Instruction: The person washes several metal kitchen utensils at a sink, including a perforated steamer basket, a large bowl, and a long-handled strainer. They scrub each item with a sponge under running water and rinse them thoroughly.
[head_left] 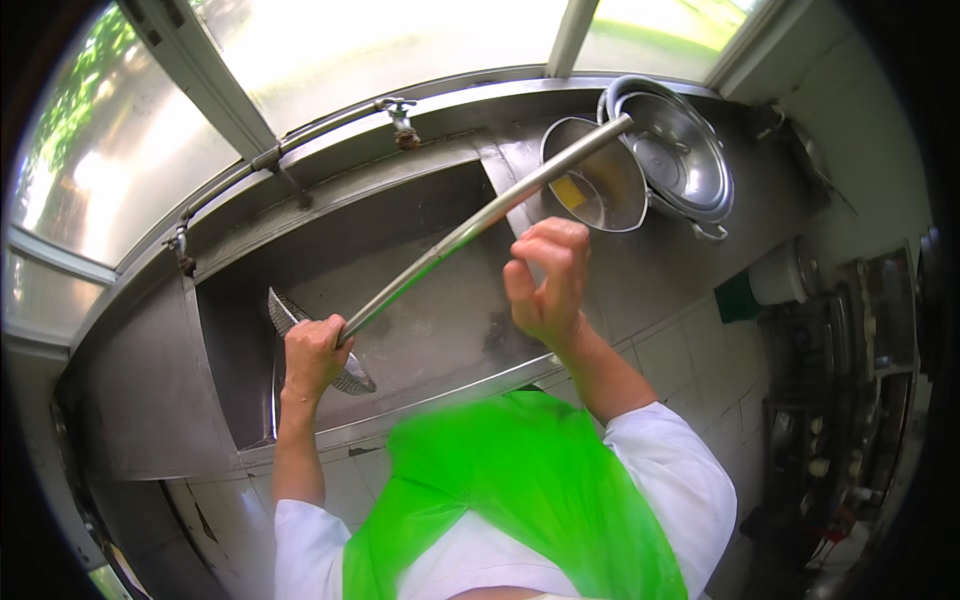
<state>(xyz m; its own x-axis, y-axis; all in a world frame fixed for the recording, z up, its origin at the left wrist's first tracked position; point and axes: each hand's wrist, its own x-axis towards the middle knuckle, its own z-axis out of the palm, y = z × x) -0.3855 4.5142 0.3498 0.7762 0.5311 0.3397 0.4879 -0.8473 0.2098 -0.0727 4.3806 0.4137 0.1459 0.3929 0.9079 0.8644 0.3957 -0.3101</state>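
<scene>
A long-handled metal skimmer (490, 212) with a perforated head slants across the sink basin (440, 250). My left hand (316, 352) is closed round the lower end of its handle, just above the perforated head (288, 312), and hides part of that head. From there the handle rises to the right, its far end over the pots. Below and to the right of the handle hangs my right hand (552, 275), apart from it, with curled fingers and the thumb held away. I see nothing in that hand.
A metal pot (630, 200) with a yellow sponge (568, 192) in it stands right of the basin, beside nested metal bowls (712, 165). Taps (404, 130) on a pipe run along the window. A white bucket (785, 272) and dark stove equipment (835, 430) are at the right.
</scene>
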